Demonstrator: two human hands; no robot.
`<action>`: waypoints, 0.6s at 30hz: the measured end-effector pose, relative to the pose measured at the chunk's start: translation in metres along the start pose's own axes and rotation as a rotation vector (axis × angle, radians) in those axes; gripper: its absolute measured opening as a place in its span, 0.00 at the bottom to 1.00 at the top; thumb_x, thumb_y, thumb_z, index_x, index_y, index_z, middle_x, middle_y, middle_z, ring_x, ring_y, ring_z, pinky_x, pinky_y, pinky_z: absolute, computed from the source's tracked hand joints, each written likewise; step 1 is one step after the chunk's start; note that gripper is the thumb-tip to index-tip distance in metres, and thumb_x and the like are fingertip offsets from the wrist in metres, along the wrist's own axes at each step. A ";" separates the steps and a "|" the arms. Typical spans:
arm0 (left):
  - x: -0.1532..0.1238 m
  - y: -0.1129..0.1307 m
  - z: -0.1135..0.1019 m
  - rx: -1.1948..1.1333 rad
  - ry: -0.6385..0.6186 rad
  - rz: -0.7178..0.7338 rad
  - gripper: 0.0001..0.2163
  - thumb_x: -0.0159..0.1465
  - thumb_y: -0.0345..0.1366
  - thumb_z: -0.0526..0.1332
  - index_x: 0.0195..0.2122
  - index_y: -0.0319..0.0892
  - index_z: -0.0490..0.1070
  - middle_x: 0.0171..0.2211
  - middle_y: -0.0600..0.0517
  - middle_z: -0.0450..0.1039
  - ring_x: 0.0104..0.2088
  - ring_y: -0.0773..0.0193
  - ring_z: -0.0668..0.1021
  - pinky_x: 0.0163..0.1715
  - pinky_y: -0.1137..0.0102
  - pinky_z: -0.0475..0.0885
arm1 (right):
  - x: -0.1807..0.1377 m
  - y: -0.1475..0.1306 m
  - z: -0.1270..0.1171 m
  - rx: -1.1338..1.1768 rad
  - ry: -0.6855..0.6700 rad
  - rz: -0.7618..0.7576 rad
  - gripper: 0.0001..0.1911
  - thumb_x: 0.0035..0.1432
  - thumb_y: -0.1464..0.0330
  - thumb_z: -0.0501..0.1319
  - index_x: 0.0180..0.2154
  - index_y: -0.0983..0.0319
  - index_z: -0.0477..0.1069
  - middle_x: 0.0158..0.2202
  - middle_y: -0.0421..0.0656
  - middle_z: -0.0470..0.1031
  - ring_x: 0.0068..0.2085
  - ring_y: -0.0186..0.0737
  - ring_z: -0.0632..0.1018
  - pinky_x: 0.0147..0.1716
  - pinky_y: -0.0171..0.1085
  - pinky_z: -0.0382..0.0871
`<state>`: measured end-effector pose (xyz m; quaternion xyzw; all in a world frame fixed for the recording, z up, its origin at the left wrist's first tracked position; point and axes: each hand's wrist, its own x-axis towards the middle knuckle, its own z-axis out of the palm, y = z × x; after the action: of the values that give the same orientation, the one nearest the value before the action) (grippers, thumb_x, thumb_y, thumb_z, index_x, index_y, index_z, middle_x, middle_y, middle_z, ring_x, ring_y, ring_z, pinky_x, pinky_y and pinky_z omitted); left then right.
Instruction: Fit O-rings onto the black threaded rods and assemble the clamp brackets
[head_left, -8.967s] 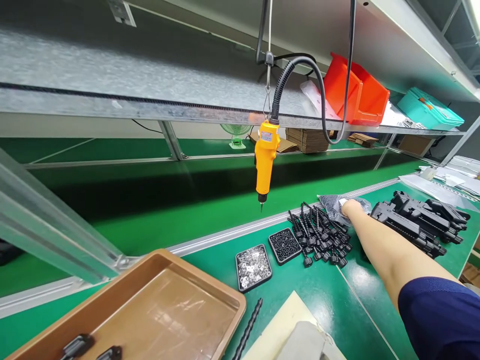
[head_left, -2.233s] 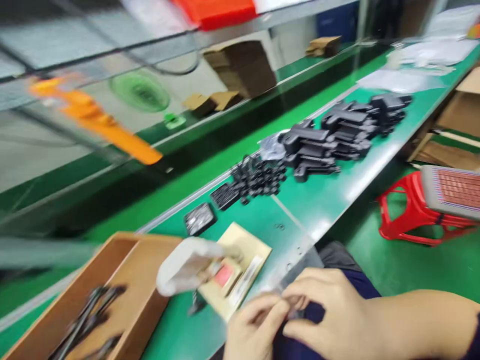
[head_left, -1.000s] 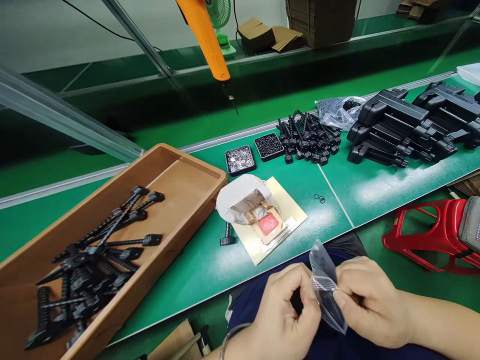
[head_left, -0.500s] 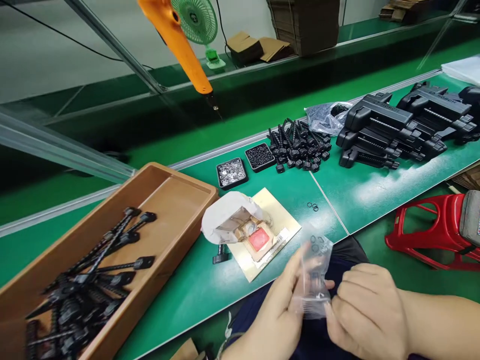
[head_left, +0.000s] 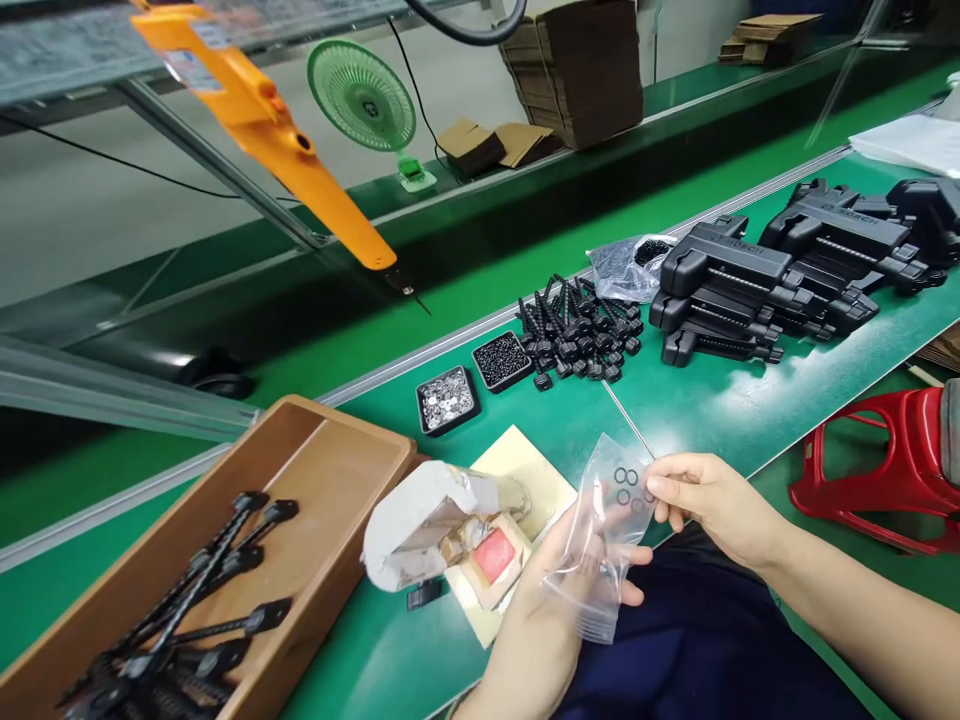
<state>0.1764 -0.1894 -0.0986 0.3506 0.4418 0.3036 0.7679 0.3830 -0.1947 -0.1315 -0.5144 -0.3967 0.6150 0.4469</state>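
Clear plastic bag [head_left: 592,560], small black rings [head_left: 626,484] inside.
Held over the bench's [head_left: 720,400] near edge: left hand [head_left: 536,620] clasps its lower part, right hand [head_left: 712,500] pinches the top corner (both closed on it).

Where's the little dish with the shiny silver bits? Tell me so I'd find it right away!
Look at the green bench, past the far corner of the big brown tray. Two small black dishes sit side by side there. Yours is the left dish, full of silvery pieces; the right dish holds black ones.
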 end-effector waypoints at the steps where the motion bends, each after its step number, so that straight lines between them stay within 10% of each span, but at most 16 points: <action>1: 0.004 -0.002 0.002 0.040 0.026 0.022 0.23 0.62 0.48 0.70 0.58 0.52 0.74 0.57 0.44 0.76 0.41 0.59 0.81 0.32 0.71 0.77 | 0.005 -0.001 -0.002 -0.003 0.010 -0.013 0.24 0.58 0.50 0.63 0.34 0.68 0.76 0.25 0.44 0.73 0.25 0.33 0.72 0.25 0.32 0.69; 18: 0.056 -0.022 0.021 -0.299 0.301 -0.038 0.34 0.49 0.52 0.77 0.54 0.43 0.74 0.49 0.39 0.79 0.33 0.62 0.83 0.31 0.74 0.79 | 0.086 -0.080 -0.025 -0.366 -0.105 -0.470 0.09 0.58 0.72 0.60 0.33 0.63 0.80 0.34 0.43 0.73 0.31 0.33 0.74 0.31 0.33 0.70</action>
<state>0.2224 -0.1645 -0.1347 0.1753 0.5080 0.4002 0.7423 0.4132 -0.0890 -0.0837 -0.4480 -0.6315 0.4390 0.4558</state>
